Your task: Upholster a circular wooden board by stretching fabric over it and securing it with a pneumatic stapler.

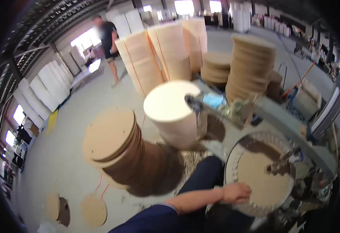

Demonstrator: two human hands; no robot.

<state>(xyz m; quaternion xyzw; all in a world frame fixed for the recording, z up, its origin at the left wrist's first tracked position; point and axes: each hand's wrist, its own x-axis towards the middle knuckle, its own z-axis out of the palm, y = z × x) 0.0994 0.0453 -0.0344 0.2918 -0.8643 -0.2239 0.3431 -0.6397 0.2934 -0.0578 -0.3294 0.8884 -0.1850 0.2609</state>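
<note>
Grey floor [63, 143] ran wide left of the stack of discs [113, 134], while a round rim [230, 167] hemmed in the brown disc [255, 173] on the machine [296, 134]! The left hand [236, 193] curled over its near-left edge, grip impossible to tell; the disc looked flat, matte, shadowed along its far side.

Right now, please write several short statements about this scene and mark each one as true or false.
1. The left hand is at the edge of the brown disc on the round plate. True.
2. A white cylinder stands beyond the near stack of brown discs. True.
3. That stack stands on the round plate. False: it stands on the floor.
4. The person in the background is sitting. False: that person is upright.
5. Both hands are visible. False: only the left shows.
</note>
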